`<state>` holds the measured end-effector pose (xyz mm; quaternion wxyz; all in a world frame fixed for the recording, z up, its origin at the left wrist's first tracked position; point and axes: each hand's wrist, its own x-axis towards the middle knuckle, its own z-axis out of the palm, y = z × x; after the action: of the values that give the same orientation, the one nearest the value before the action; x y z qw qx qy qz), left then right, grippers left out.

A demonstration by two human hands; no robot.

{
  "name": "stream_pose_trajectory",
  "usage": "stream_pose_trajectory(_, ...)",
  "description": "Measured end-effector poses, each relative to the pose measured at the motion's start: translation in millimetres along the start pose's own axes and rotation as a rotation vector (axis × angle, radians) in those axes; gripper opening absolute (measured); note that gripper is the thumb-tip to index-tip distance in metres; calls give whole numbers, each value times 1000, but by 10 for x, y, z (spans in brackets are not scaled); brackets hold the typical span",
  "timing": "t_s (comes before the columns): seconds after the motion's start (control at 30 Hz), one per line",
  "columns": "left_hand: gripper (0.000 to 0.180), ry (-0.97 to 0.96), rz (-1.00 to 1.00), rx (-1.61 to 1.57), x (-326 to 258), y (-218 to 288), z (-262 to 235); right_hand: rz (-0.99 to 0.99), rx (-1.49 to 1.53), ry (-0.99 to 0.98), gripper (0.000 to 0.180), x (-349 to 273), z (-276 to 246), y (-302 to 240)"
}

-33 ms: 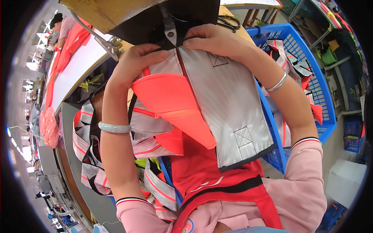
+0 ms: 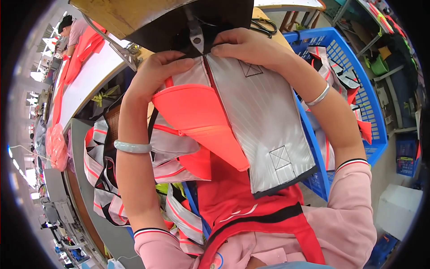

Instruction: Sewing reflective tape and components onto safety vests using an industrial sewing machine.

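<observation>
My left hand and my right hand pinch the top edge of a sewn fabric piece, one on each side of a pointed metal machine part. Silver-grey with faint stripes, the piece has stitched crossed boxes and a dark bound lower edge. On its left a bright orange panel is joined along a dark red seam. The cloth hangs from my fingers over my red apron. Its top edge meets the tip of the metal part; what lies beneath the tip is hidden.
A blue plastic basket with grey and orange pieces stands at the right. More such pieces hang in a heap at the left. Dark-handled scissors lie on the table behind my right hand. Another person works at the far left.
</observation>
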<state>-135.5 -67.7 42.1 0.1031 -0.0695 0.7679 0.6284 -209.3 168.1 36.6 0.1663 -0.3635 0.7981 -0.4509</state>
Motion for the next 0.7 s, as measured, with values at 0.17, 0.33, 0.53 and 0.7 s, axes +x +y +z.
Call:
stream_pose_trajectory(0.17,40,36,43,48,18,-46,-27,-21,33,29,37,26,30,33)
stream_pose_trajectory(0.33,37,27,81,53,-95,-39,-49,19,17,76,36,-115,30,-62)
stream_pose_trajectory(0.53,25,-171,40,360,-533,-3,37,-15,-117,49,28,-838,-240,146)
stream_pose_trajectory(0.7,22,-499,180,549,-603,-50,618,-769,-476,186,17,-1240,512,-413)
